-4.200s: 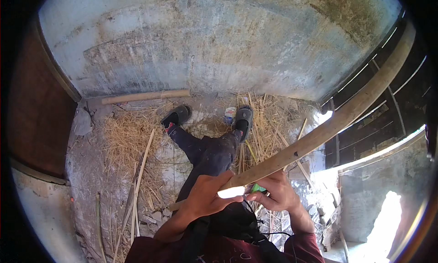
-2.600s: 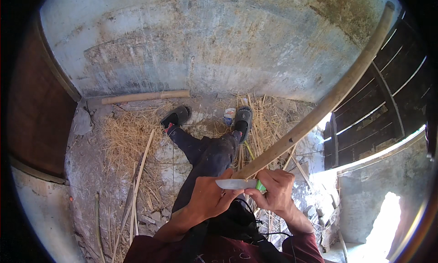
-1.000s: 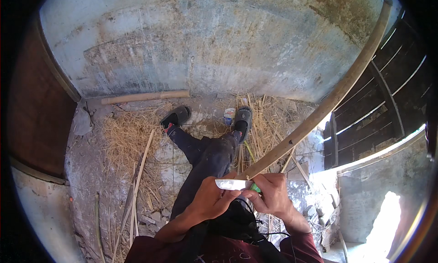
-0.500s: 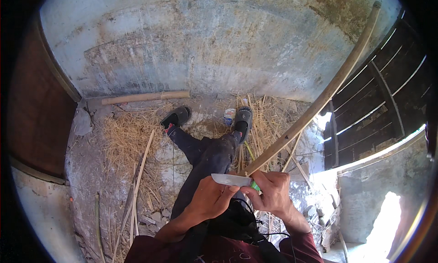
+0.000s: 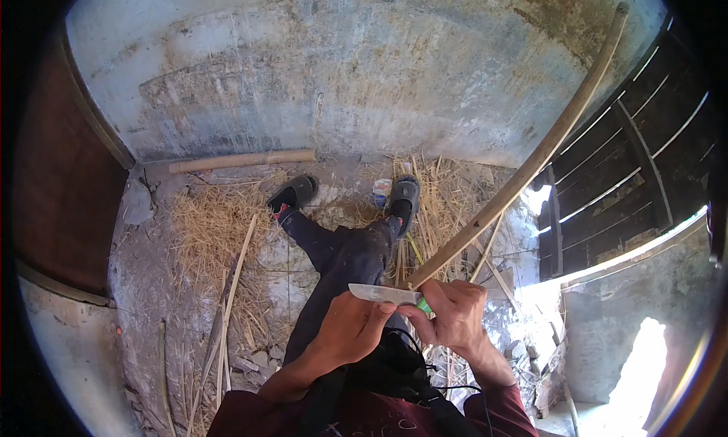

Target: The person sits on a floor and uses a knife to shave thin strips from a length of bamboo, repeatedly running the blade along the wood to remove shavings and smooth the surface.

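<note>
Knife clasped by its green handle in the tightly curled fingers of the right hand, likely for firm control, with blade crosswise to the slanting pole at its visible lower end, beside the left hand, bent, its hold impossible to tell.

The knife reaches leftward from the right fingers to the left fingers. Just beyond it, the pole runs forward and right of the fingers. Straw lies on the floor ahead and left of them; farther ahead, a stick lies along the foot of the wall.
</note>
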`<state>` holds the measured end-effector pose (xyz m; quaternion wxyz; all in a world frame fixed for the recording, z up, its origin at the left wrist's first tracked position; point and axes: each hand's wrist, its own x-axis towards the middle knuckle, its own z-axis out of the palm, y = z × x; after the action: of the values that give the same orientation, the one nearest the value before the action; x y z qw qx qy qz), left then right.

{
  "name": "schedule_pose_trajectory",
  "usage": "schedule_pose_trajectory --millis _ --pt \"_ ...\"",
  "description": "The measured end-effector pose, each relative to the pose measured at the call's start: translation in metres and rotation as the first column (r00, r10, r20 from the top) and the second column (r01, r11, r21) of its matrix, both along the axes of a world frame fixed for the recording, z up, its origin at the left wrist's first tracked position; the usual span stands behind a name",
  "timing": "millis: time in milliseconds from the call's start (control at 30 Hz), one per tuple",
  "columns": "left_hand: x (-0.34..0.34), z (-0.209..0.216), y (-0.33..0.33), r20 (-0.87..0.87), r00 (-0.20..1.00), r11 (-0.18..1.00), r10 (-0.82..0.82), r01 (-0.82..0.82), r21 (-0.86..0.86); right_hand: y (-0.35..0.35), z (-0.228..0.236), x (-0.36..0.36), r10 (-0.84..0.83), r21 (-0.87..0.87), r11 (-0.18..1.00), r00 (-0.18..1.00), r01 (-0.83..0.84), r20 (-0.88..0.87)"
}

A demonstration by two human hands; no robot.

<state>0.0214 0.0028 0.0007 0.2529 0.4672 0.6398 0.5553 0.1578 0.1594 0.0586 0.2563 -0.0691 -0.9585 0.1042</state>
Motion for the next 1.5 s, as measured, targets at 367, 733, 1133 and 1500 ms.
schedule_pose_trajectory --millis 367,733,1133,1500 --pt "-0.004 -0.007 0.001 -0.045 0.999 0.998 -0.006 0.003 -0.061 -0.001 0.007 -0.002 -0.036 0.02 0.999 0.999 0.036 0.004" --pt "-0.001 -0.007 0.009 -0.08 0.996 0.997 0.028 -0.022 0.071 0.006 0.007 0.001 -0.016 -0.067 0.998 0.998 0.02 0.055" --pt "0.0 -0.012 0.013 -0.192 0.981 1.0 0.023 -0.022 0.008 0.01 -0.003 0.002 -0.087 -0.028 0.996 0.996 0.087 -0.006" --pt "0.002 -0.01 0.018 -0.284 0.957 0.998 0.061 -0.054 0.03 0.009 -0.004 0.008 -0.143 0.034 0.989 0.989 0.144 -0.029"
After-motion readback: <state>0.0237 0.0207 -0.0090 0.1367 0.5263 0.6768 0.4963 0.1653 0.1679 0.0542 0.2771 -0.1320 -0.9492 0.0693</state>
